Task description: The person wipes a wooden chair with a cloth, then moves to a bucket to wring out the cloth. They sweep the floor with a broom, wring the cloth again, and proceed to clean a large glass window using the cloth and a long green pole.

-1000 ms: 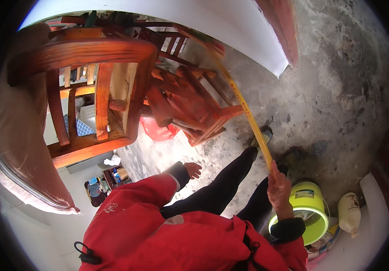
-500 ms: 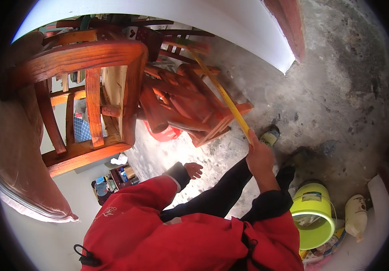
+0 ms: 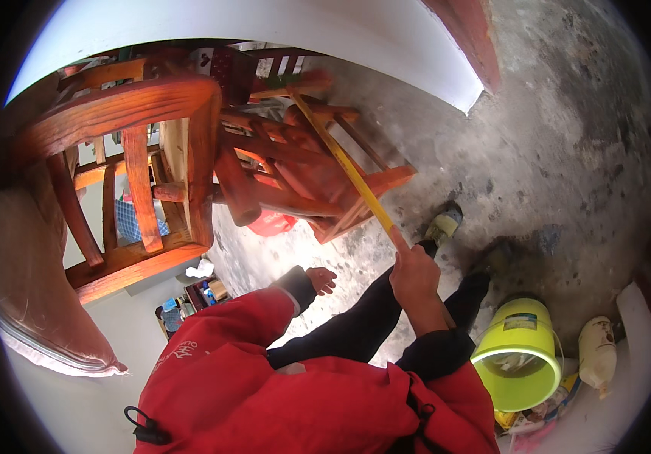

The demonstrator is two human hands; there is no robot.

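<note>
My right hand [image 3: 414, 278] is wrapped round the near end of a long yellow-handled broom [image 3: 352, 174]. The handle slants away to the far left, in front of the wooden chairs. At its far end is a blurred green and red head, close to a chair leg. My left hand [image 3: 321, 281] hangs low in front of me with nothing in it, its fingers loosely apart. A reddish-brown wooden chair [image 3: 374, 184] leans on its side beside the broom handle. Nearer on the left stands another wooden chair frame [image 3: 140, 98], with slats.
A white wall edge [image 3: 467, 106] juts in at the top. On the right stand a lime-green bucket [image 3: 529, 324] and a white bag [image 3: 596, 356]. A pinkish-brown cushion [image 3: 45, 295] bulges at the left. A red plastic thing [image 3: 271, 223] lies under the chairs on the stained concrete floor [image 3: 567, 166].
My right hand and the broom have shifted left and slightly nearer to me. The broom's head has moved left among the chair legs. My left hand stays about where it was.
</note>
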